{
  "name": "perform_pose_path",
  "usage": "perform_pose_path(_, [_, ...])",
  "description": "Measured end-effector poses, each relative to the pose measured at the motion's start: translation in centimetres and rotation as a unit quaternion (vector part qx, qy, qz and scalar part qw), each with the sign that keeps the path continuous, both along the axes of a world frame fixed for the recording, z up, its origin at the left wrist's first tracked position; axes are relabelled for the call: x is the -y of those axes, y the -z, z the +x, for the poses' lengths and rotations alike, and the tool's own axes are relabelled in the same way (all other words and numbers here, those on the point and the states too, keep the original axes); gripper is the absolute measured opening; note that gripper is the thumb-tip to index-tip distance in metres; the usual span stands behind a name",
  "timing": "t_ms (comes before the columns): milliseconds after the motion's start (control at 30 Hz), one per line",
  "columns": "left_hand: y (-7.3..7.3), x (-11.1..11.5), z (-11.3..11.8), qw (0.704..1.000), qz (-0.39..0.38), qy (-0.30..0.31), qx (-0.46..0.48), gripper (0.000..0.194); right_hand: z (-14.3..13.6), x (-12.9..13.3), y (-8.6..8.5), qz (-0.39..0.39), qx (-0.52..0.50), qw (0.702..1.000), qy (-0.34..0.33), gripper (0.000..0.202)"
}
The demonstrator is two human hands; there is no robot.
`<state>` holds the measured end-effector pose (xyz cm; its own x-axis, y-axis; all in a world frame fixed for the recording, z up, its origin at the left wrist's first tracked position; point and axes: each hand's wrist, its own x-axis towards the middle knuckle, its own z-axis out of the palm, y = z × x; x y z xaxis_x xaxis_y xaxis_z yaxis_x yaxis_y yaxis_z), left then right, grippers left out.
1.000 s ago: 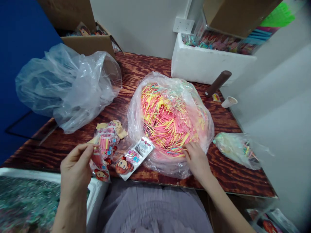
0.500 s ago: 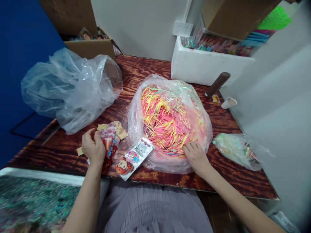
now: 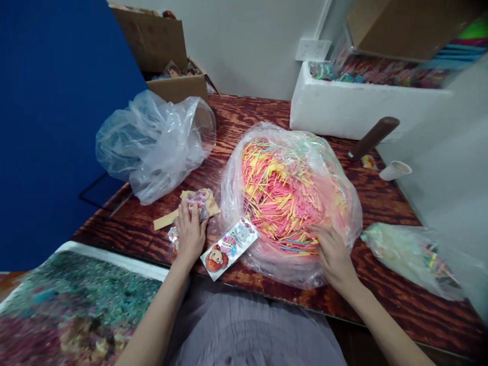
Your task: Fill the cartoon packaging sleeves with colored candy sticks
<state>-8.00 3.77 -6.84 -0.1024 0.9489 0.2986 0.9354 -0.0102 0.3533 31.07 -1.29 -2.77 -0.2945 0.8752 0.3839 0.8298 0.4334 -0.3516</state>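
Note:
My left hand (image 3: pixel 190 235) lies flat with fingers spread over a small pile of printed clear packets (image 3: pixel 198 199) and tan strips (image 3: pixel 166 220). Right of it, a white packet printed with a red-haired cartoon figure (image 3: pixel 230 249) leans against a large clear plastic bag (image 3: pixel 233 178). This open bag is heaped with thin pink and yellow sticks (image 3: pixel 282 198), a few of them blue. At the heap's near right edge is my right hand (image 3: pixel 335 258), its fingers stretched out and touching the sticks. Its fingertips are partly hidden among them.
A crumpled clear bag (image 3: pixel 160 147) lies at left before a cardboard box (image 3: pixel 177 89). At the back right stand a white foam box (image 3: pixel 335 107), a brown cylinder (image 3: pixel 374 138) and a paper cup (image 3: pixel 395 171). A smaller bag (image 3: pixel 404 254) sits at right.
The view has swung left, so things appear further right. My left hand has gone from curled beside the packets to flat on top of them. My right hand stays by the sticks.

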Motion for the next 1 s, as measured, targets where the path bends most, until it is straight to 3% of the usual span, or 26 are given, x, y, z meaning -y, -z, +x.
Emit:
perform_pose_path(167, [-0.7, -0.1, -0.5, 1.0, 0.01, -0.012, 0.019, 0.067, -1.6, 0.6, -2.1, -0.032, -0.096, 0.995, 0.012, 0.029])
perform_pose_path(267, [-2.1, 0.4, 0.0, 0.995, 0.072, -0.024, 0.059, 0.065, -2.4, 0.9, -2.8, -0.13, -0.191, 0.972, 0.036, 0.021])
perform_pose_path(333, [-3.8, 1.2, 1.6, 0.988, 0.119, -0.006, 0.099, 0.061, -2.9, 0.8, -2.9, -0.202, -0.271, 0.94, 0.037, 0.023])
perform_pose_path(433, [-6.4, 2.9, 6.1, 0.973, 0.111, 0.091, 0.181, 0.055, -4.2, 0.6, -2.7, -0.293, -0.372, 0.881, 0.007, 0.025])
perform_pose_path(500, [-7.2, 4.2, 9.8, 0.952, 0.076, 0.18, 0.235, 0.057, -5.3, 0.6, -2.4, -0.326, -0.398, 0.858, -0.019, 0.023])
perform_pose_path(600, [-6.4, 5.5, 14.6, 0.916, 0.023, 0.31, 0.255, 0.064, -7.0, 0.9, -1.4, -0.308, -0.388, 0.867, -0.047, 0.015])
perform_pose_path(700, [-4.7, 6.0, 16.9, 0.893, 0.001, 0.396, 0.213, 0.058, -7.8, 1.3, -0.1, -0.269, -0.363, 0.891, -0.054, 0.021])
perform_pose_path(767, [-4.2, 6.2, 17.1, 0.888, -0.016, 0.417, 0.191, 0.054, -7.7, 1.5, 0.3, -0.26, -0.333, 0.905, -0.048, 0.025])
perform_pose_path(867, [-4.9, 6.3, 15.6, 0.889, -0.025, 0.417, 0.187, 0.054, -7.3, 1.8, 0.1, -0.257, -0.305, 0.917, -0.033, 0.022])
perform_pose_path(933, [-5.6, 6.2, 13.8, 0.905, -0.003, 0.378, 0.194, 0.053, -7.1, 2.1, -0.4, -0.269, -0.327, 0.906, -0.024, 0.019])
perform_pose_path(1000, [-5.6, 5.8, 11.7, 0.938, 0.032, 0.29, 0.188, 0.043, -7.1, 2.5, -0.5, -0.285, -0.375, 0.882, -0.014, 0.019])
